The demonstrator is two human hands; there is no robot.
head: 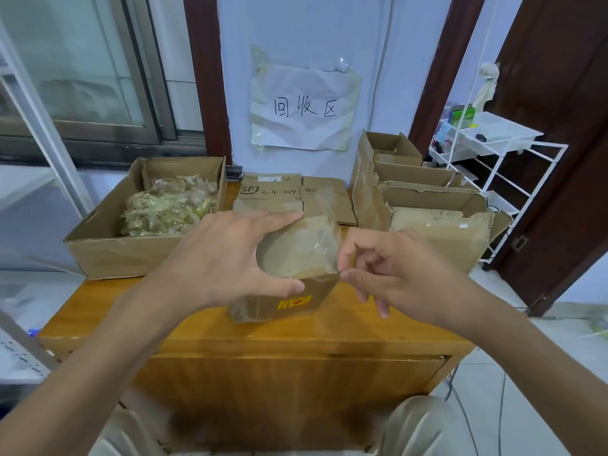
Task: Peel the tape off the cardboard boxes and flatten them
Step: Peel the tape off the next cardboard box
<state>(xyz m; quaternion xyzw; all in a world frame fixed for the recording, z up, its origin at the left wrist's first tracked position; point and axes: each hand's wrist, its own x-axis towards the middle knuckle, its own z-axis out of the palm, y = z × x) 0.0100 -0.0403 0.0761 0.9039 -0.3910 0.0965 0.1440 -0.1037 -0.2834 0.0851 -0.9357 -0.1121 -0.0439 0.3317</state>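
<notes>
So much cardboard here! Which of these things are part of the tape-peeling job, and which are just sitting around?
Part of the job:
- small box, held by the left hand
- clear tape, pinched by the right hand
- flattened boxes
- torn open boxes on the right
- box of peeled tape wads

Just lying about:
- paper sign
- white rack
- wooden table

Matt brown cardboard box [289,258] under glossy clear tape [324,235], on a varnished, smooth wooden table [131,311], crumpled paper sign [302,106] behind
</notes>
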